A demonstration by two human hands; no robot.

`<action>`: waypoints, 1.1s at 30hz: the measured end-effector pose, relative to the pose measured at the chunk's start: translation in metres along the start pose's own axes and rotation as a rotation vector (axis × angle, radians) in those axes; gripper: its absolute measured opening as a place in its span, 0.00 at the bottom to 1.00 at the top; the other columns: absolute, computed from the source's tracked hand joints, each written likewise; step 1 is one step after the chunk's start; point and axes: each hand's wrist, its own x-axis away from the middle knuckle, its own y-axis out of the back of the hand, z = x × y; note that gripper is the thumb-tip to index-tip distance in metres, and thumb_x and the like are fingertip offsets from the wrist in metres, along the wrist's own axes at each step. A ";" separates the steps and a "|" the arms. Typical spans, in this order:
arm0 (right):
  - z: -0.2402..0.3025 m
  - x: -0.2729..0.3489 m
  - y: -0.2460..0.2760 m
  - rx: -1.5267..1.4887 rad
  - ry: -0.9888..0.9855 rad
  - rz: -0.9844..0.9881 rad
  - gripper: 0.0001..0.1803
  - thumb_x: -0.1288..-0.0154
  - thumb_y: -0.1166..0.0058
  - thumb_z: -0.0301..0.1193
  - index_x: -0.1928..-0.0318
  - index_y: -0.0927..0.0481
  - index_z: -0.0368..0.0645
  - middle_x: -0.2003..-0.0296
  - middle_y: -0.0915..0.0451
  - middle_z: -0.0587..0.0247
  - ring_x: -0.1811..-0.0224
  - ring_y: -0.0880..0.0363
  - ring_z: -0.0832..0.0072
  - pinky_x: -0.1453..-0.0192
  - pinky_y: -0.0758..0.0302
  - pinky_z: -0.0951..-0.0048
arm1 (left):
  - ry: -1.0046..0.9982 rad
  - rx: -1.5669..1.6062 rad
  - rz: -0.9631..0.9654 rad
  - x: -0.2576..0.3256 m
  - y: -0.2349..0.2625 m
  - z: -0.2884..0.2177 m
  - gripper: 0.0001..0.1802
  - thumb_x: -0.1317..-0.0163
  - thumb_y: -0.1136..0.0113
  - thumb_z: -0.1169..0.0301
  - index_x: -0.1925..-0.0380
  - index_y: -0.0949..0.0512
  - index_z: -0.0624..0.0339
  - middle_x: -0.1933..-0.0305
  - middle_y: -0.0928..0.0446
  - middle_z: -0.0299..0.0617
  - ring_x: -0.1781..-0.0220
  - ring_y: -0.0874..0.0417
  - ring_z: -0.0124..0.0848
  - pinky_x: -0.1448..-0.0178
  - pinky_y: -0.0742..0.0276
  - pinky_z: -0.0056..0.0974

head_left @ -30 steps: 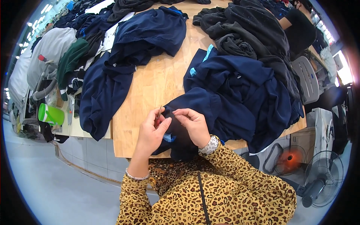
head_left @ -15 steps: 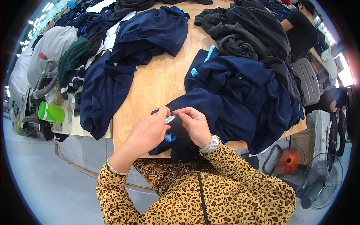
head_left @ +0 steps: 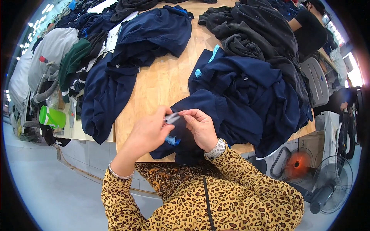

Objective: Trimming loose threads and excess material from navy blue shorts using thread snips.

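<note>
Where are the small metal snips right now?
In the head view, the snips are near the middle of the picture, in the left hand, just left of the right hand, over dark cloth.

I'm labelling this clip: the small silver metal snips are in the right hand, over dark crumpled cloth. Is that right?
No, wrong hand: the head view shows the small silver metal snips in the left hand, over the dark crumpled cloth.
</note>
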 end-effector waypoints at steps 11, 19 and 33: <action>-0.002 -0.001 -0.001 -0.084 0.010 -0.020 0.07 0.32 0.51 0.25 0.57 0.22 0.38 0.66 0.22 0.73 0.71 0.31 0.90 0.66 0.32 0.88 | -0.060 0.265 -0.261 -0.019 -0.043 0.022 0.06 0.42 0.39 0.75 0.66 0.23 0.65 0.69 0.29 0.39 0.71 0.29 0.23 0.67 0.32 0.28; -0.002 -0.001 0.000 -0.056 -0.017 -0.040 0.07 0.35 0.48 0.23 0.57 0.22 0.40 0.64 0.22 0.72 0.69 0.30 0.91 0.64 0.33 0.89 | 0.301 0.941 -0.108 -0.026 -0.032 0.030 0.08 0.38 0.41 0.70 0.69 0.23 0.65 0.77 0.29 0.30 0.75 0.31 0.20 0.71 0.34 0.27; -0.003 0.003 -0.003 0.088 0.188 -0.016 0.16 0.39 0.49 0.18 0.49 0.29 0.38 0.51 0.26 0.62 0.58 0.27 0.85 0.54 0.29 0.84 | -0.102 0.404 -0.372 -0.018 -0.058 0.031 0.07 0.44 0.37 0.76 0.65 0.21 0.65 0.68 0.28 0.34 0.73 0.32 0.19 0.69 0.35 0.24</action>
